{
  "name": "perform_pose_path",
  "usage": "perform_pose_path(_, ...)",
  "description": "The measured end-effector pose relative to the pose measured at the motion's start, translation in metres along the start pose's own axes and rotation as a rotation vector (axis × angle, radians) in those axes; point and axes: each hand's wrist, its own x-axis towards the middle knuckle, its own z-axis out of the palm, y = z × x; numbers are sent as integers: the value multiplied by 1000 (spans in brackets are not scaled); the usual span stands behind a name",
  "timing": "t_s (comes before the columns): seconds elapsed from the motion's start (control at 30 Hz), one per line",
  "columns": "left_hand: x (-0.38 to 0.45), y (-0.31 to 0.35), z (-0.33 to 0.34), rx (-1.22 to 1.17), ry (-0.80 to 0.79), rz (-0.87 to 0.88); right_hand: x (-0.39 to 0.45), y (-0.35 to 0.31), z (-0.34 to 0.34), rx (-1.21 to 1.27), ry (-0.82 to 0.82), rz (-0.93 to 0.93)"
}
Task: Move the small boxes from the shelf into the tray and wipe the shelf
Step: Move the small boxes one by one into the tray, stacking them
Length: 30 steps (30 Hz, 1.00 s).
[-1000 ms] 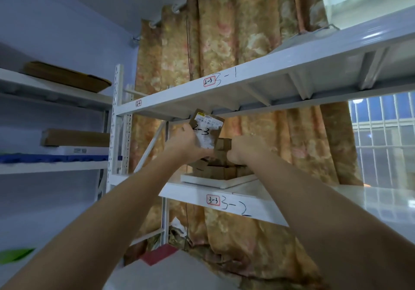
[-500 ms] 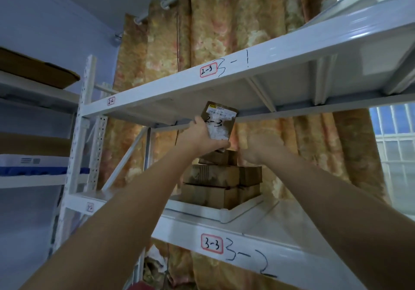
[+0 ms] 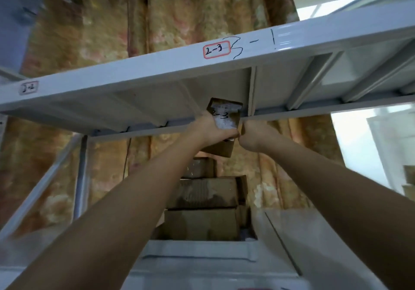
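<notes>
A stack of small brown cardboard boxes (image 3: 202, 202) stands in a white tray (image 3: 197, 252) on the lower shelf. My left hand (image 3: 213, 129) grips a small box with a white label marked 2-3 (image 3: 225, 114), held tilted just under the upper shelf. Below it sits another small brown box (image 3: 221, 150) at the top of the stack. My right hand (image 3: 256, 139) is curled at the right side of these top boxes; which one its fingers touch is hidden.
The white upper shelf beam (image 3: 157, 71), labelled 2-3 and 3-1, runs close above my hands. A white upright (image 3: 80, 177) and diagonal brace stand at the left. A floral curtain (image 3: 107, 161) hangs behind. The lower shelf surface (image 3: 298, 240) stretches right.
The view has moved closer and tilted upward. My left hand has lifted the labelled box higher, up to the underside of the upper shelf. My right hand rose with it.
</notes>
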Motion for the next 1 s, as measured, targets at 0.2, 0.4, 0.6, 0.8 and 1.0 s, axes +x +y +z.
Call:
perform_pose_path(0.2, 14, -11, 16, -49, 44, 125, 7, 1, 26, 284, -22, 9)
perform_pose_path(0.4, 18, -15, 25, -111, -67, 214, -8, 11, 13, 470, -162, 41)
perform_pose_path(0.6, 19, -27, 22, -201, -229, 276, -2, 26, 15, 393, -151, 186)
perform_pose_path(0.8, 21, -46, 28, -249, -292, 305, 2, 22, 27, 417, -114, 152)
perform_pose_path(1.0, 22, -70, 30, -205, -374, 180, 12, 20, 51, 510, -85, 249)
